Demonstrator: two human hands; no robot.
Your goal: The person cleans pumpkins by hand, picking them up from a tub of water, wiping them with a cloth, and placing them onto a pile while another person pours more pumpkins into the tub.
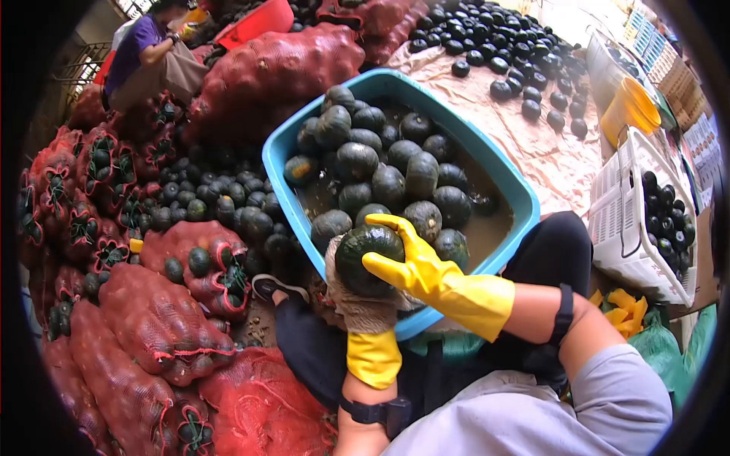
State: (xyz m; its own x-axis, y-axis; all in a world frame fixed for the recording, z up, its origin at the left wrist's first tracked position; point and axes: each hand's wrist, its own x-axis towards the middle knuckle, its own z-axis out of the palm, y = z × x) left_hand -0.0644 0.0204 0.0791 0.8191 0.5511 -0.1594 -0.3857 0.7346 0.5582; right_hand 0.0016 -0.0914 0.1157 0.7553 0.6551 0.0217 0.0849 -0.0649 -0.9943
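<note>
A dark green kabocha squash [363, 258] is held between my two hands over the near edge of a blue tub [525, 190]. My left hand [361, 310], in a yellow rubber glove with a greyish-brown cloth or mitt over it, is closed around the squash from below and the left. On the right side, my right hand [426, 270] in a yellow rubber glove grips the same squash, thumb and fingers spread across its skin. Many more squashes [357, 162] sit in murky water [487, 228] inside the tub.
Red mesh sacks [160, 315] of squashes crowd the left, beside loose squashes [213, 190]. More squashes [494, 34] lie on a pale sheet [487, 106] behind. At right stand a white crate [616, 205] of squashes and a yellow bucket [631, 110]. Another person [141, 53] sits far left.
</note>
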